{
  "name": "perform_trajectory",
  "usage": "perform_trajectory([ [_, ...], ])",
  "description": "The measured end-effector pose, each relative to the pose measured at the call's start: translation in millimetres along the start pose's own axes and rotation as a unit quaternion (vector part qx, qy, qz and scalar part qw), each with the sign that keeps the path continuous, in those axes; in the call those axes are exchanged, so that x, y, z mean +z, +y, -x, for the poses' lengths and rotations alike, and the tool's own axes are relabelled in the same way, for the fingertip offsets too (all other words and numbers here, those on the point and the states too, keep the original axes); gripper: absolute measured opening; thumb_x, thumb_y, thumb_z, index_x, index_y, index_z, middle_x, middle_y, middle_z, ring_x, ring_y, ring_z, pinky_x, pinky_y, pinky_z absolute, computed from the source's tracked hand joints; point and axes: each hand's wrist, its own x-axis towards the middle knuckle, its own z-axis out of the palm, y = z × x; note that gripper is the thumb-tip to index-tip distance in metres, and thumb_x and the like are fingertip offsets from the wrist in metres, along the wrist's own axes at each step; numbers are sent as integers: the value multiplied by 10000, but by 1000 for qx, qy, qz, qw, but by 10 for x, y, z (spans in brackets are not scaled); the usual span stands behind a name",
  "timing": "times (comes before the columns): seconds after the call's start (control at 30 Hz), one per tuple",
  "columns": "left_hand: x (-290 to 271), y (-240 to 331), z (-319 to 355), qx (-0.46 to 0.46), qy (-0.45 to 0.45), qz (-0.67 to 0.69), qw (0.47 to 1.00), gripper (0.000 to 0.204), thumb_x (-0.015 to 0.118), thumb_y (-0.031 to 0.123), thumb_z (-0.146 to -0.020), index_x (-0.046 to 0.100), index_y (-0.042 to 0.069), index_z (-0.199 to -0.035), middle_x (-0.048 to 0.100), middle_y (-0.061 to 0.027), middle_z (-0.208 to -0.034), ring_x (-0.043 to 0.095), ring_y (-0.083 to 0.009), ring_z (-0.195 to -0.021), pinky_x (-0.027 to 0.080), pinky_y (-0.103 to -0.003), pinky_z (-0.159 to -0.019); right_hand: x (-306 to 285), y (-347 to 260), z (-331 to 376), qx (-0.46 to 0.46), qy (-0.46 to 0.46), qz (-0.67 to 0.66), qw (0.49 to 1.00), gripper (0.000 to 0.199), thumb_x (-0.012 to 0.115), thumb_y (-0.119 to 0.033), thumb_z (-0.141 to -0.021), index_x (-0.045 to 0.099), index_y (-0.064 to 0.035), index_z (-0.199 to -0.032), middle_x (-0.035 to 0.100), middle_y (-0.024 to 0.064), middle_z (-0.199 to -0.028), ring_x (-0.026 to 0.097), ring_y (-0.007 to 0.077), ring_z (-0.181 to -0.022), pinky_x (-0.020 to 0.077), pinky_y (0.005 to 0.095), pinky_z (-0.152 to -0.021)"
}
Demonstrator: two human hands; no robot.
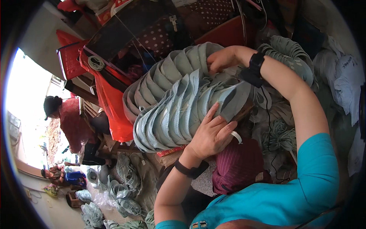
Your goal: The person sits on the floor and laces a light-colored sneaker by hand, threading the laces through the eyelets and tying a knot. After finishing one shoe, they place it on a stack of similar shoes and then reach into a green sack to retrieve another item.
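Observation:
Two rows of nested grey-green fabric pieces, looking like shoe uppers, lie in front of me: a smooth back row [152, 82] and a mesh-sided front row [167, 118]. At the right end of the front row, my left hand [213, 133] rests with its index finger stretched along an upper and its other fingers loosely bent. A small white loop [237, 136] shows beside those fingers. Farther back, my right hand [223, 59] bends down onto the right end of the back row, its fingers closed at an upper's edge. Their tips are partly hidden.
Another curved stack of uppers [291, 57] lies right of my right forearm. Tied bundles [127, 171] cover the floor at lower left. A red bag [110, 110] hangs left of the rows. A person in red [74, 120] works at far left. A dark cable [268, 114] hangs from my right wrist.

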Motion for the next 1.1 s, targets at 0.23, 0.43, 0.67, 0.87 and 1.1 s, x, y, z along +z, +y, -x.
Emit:
perform_trajectory([
  [0.23,8,-24,44,8,18,58,998,398,594,-30,-646,614,26,-1040,580,-62,-772,609,-253,-788,340,-563,-1098,50,-95,-332,15,71,-93,993,413,702,-395,-841,670,-14,-996,602,59,-771,513,131,-602,395,278,-547],
  [0.43,-15,-36,113,-14,16,138,990,294,574,-8,-750,613,12,-1040,613,-108,-829,628,-282,-837,327,-562,-1108,87,-918,-638,-41,242,-108,963,366,711,-345,-811,675,-19,-971,588,63,-733,502,138,-585,386,315,-527],
  [0.67,-391,-368,-191,-297,78,476,824,369,418,279,-1035,605,-39,-1052,637,-102,-787,638,-166,-686,531,-313,-712,132,-1247,-313,-64,223,56,971,270,621,-254,-871,628,-17,-1000,437,-54,-594,376,47,-479,277,237,-432],
  [0.87,-460,-609,-349,-303,247,453,801,435,400,322,-1044,598,-47,-1159,629,-74,-848,607,-130,-804,496,-268,-756,609,-1453,516,-186,314,39,930,170,508,-111,-901,618,-46,-1015,455,-73,-662,360,-1,-522,262,196,-438],
  [1.1,-786,-900,-494,-233,180,230,928,331,452,294,-1017,652,40,-1089,577,4,-809,486,-71,-733,412,-221,-691,1181,-1269,1071,-190,320,-171,912,157,493,-147,-959,534,-31,-1055,495,-44,-692,388,3,-556,289,177,-471],
])
